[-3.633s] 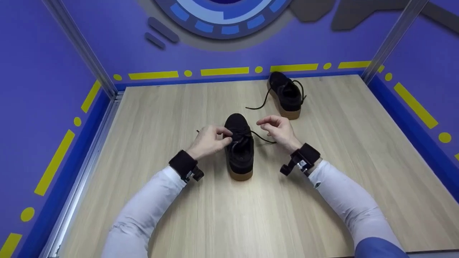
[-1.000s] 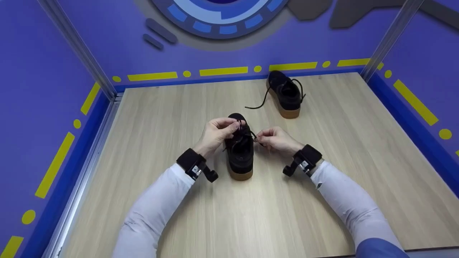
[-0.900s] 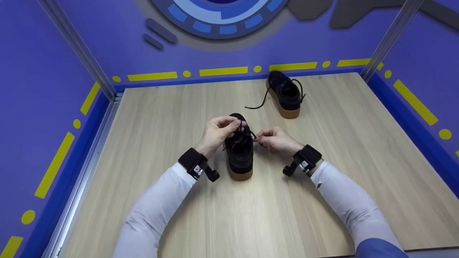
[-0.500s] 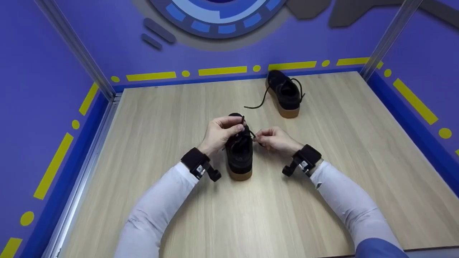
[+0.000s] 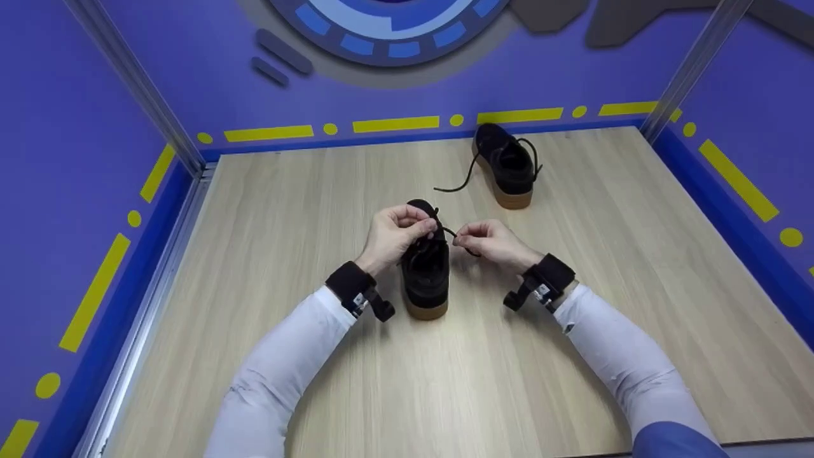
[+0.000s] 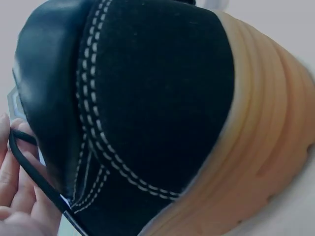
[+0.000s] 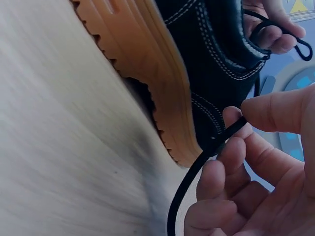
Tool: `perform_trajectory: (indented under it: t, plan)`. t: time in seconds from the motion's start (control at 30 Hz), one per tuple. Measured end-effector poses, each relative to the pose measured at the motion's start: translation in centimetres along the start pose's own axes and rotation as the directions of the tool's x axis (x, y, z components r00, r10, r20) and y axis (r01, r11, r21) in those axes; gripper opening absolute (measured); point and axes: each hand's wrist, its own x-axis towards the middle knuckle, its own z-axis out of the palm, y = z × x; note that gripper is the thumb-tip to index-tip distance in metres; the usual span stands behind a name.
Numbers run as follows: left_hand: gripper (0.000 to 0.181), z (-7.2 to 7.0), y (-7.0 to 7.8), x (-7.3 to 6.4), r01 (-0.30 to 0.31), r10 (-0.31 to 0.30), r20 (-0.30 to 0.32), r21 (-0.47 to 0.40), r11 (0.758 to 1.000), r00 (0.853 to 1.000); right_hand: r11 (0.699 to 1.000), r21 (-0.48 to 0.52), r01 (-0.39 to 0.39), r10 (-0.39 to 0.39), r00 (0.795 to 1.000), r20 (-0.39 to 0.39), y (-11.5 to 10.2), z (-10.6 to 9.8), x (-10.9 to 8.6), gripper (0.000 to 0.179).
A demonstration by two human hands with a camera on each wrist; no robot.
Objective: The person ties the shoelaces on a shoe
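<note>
A black shoe [image 5: 425, 296] with a tan sole stands in the middle of the table, its toe pointing away from me. My left hand [image 5: 393, 234] is over its front and pinches a loop of black shoelace [image 7: 309, 49], whose end sticks out past the fingertips in the right wrist view. Just right of the shoe, my right hand [image 5: 497, 245] pinches the other lace [image 7: 183, 187] between thumb and forefinger, with the tail hanging below. White stitching on the shoe's side [image 6: 157, 98] fills the left wrist view. The knot area is mostly hidden behind my left fingers.
A second black shoe [image 5: 514, 184] stands farther back to the right, near the back wall, its laces loose; one lace end [image 5: 453, 189] trails left on the wooden table [image 5: 305, 203]. Blue panels [image 5: 394, 95] with yellow markings enclose the back and both sides.
Both hands came in and took hold of the laces. Over the last second the left hand has shifted slightly right with its loop; the right hand has lifted slightly forward, drawing its lace outward.
</note>
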Motion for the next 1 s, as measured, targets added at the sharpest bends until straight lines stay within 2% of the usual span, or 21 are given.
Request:
perform_trajectory:
  t: [0.17,0.27,0.47,0.67,0.83,1.0]
  plan:
    - [0.012,0.1,0.2,0.0,-0.006,0.006,-0.003,0.003,1.0,1.0,1.0,0.008,0.0,0.0,1.0,0.026,-1.0,-0.7,-0.6,0.015]
    - [0.01,0.1,0.2,0.1,-0.018,0.018,-0.025,0.011,1.0,1.0,1.0,-0.001,0.005,-0.005,1.0,0.03,-1.8,-1.1,-1.1,0.016]
    - [0.007,0.4,0.2,0.4,-0.013,0.016,-0.079,0.035,0.999,0.997,0.99,-0.09,0.111,-0.112,0.994,-0.001,-3.6,-1.7,-1.8,0.02]
    - [0.012,0.6,0.3,0.6,0.025,-0.023,-0.109,0.021,0.999,0.994,0.964,-0.194,0.181,-0.181,0.983,0.017,-6.0,-2.1,-2.4,0.023]
    - [0.011,0.7,0.4,0.7,0.053,-0.052,-0.115,0.008,0.999,0.992,0.953,-0.228,0.201,-0.205,0.979,0.007,-8.2,-2.5,-2.6,0.025]
    - [0.017,0.6,0.3,0.8,0.046,-0.042,-0.085,0.048,0.998,0.995,0.932,-0.261,0.251,-0.257,0.966,0.014,-10.4,-2.9,-2.5,0.025]
